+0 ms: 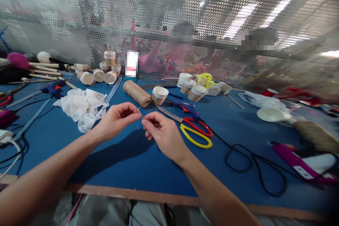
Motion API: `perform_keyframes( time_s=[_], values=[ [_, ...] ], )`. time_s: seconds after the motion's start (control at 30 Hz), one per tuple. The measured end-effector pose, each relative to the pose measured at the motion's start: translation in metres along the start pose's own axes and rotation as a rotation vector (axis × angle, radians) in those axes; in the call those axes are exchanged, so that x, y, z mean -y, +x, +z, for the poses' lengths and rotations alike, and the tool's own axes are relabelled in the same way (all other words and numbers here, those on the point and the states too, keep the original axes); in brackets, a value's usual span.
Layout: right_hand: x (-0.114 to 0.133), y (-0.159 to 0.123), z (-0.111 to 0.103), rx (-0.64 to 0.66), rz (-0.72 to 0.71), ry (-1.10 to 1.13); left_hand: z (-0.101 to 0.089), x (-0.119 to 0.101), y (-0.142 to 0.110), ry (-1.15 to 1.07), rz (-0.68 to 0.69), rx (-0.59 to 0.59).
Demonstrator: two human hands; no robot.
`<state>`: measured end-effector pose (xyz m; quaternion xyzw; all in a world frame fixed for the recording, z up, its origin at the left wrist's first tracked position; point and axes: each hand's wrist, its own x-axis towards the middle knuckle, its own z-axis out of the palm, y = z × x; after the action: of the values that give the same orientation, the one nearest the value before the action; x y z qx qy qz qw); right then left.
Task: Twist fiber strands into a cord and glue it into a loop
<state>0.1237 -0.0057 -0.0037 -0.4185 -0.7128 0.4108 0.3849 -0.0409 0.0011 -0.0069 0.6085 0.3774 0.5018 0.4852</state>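
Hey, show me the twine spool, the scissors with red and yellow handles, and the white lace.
Twine spool (136, 93): head view, middle of its wound side.
Scissors (177, 117): head view, blades beside the handles.
White lace (78, 104): head view, middle of the heap.

We have open table (127, 171) at front center; twine (137, 93), cup (160, 96), scissors (179, 118) and glue gun (189, 108) obstruct beyond.

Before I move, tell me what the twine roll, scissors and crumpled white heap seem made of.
Twine roll: probably jute, matte brown, judging by coarse wound strands. Scissors: greyish, slightly shiny blades suggest metal; smooth red and yellow handles, likely plastic. Crumpled white heap: apparently thin fabric, sheer with lacy patterning.
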Motion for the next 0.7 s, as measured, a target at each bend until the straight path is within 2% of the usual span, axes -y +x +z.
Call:
perform_keyframes(
  time_s=[0.17,0.27,0.33,0.43,0.5,0.7],
  values=[
    [0.0031,0.0001,-0.0029,0.133,0.098,0.217,-0.0024,-0.0028,0.0005,-0.045,-0.007,0.057],
    [0.0016,0.0013,-0.0031,0.201,0.119,0.246,-0.0011,-0.0029,-0.0002,-0.04,-0.014,0.055],
    [0.0,0.0022,-0.0018,0.144,0.066,0.138,0.0013,-0.0021,-0.0009,-0.015,-0.022,0.012],
    [-0.0015,0.003,0.0004,-0.039,-0.089,-0.143,0.0056,-0.0008,-0.0016,0.024,-0.041,-0.056],
    [-0.0013,0.0027,0.0009,-0.085,-0.135,-0.219,0.0066,-0.0003,-0.0015,0.035,-0.041,-0.065],
    [0.0017,0.0014,-0.0023,0.107,0.018,0.128,-0.0012,-0.0011,0.0002,-0.032,0.019,0.054]
  ],
)
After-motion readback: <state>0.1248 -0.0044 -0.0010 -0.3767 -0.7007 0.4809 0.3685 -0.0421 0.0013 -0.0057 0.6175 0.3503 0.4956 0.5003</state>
